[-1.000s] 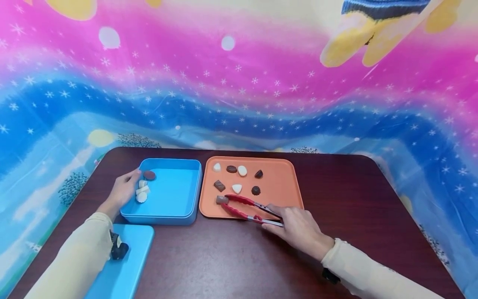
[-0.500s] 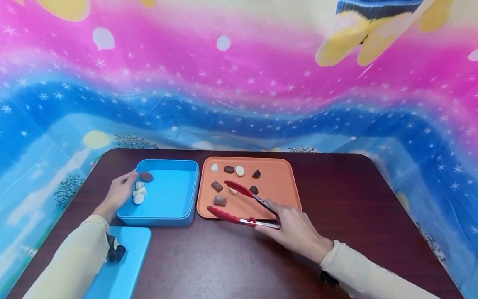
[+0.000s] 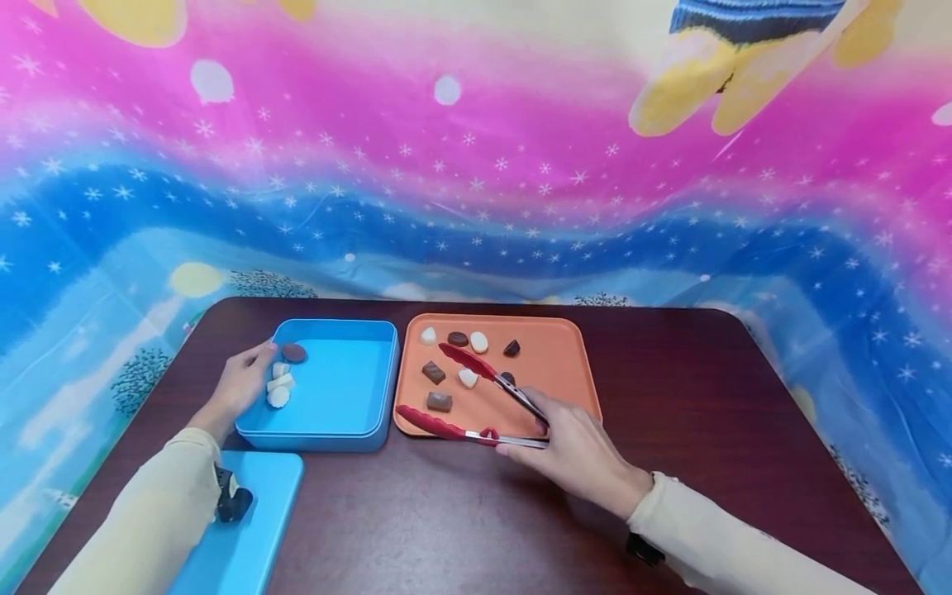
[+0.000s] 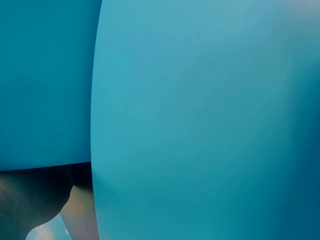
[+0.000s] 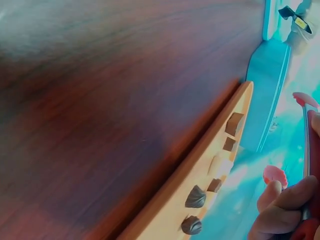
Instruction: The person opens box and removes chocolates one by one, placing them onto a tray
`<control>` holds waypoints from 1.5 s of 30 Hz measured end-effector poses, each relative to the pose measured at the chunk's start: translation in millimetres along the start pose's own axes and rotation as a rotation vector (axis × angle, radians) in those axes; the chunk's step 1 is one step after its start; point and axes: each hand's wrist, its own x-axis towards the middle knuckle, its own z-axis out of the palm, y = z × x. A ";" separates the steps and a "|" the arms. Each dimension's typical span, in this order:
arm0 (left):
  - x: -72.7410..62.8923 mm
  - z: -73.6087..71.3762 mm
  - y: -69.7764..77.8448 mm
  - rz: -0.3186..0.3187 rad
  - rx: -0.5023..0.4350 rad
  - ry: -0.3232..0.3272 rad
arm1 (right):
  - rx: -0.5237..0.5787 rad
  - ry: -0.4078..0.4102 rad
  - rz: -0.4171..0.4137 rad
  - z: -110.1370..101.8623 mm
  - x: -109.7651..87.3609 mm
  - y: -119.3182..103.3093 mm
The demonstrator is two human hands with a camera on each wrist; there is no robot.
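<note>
My right hand [image 3: 576,450] grips red-tipped metal tongs [image 3: 435,423], their arms spread apart over the orange tray [image 3: 554,364]. A brown rectangular chocolate [image 3: 439,402] lies on the tray between the tong tips, with nothing pinched. Around it sit a ridged brown chocolate [image 3: 434,372], a white triangular one [image 3: 468,378] and several others, one dark piece partly hidden by the tongs. My left hand [image 3: 241,380] holds the left wall of the open blue box [image 3: 320,442]. Inside that box, a brown oval piece [image 3: 294,353] and several white pieces [image 3: 279,397] line the left side.
A light blue lid [image 3: 253,529] lies under my left forearm, in front of the box. The box and tray stand side by side on a dark brown table [image 3: 416,529]. A printed cloth [image 3: 483,207] hangs behind the table.
The tongs have opened and let go of the brown rectangular chocolate, which stays on the tray. My right hand has shifted slightly left with the tongs. My left hand keeps its hold.
</note>
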 end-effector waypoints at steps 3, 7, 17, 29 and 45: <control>-0.2 0.1 -0.5 -0.006 -0.001 -0.001 | 0.011 0.027 -0.013 2.4 3.5 -4.4; -0.7 0.1 -1.5 -0.011 0.000 0.002 | 0.040 0.025 -0.013 5.8 9.7 -9.5; 1.8 -0.3 -1.5 -0.012 -0.004 0.000 | 0.104 0.019 -0.003 11.3 26.8 -21.7; -0.3 1.7 1.0 0.005 0.000 0.014 | 0.097 -0.005 -0.051 24.5 41.1 -44.2; 1.4 1.3 -0.4 -0.026 -0.008 0.017 | 0.010 -0.083 -0.145 43.6 66.6 -79.0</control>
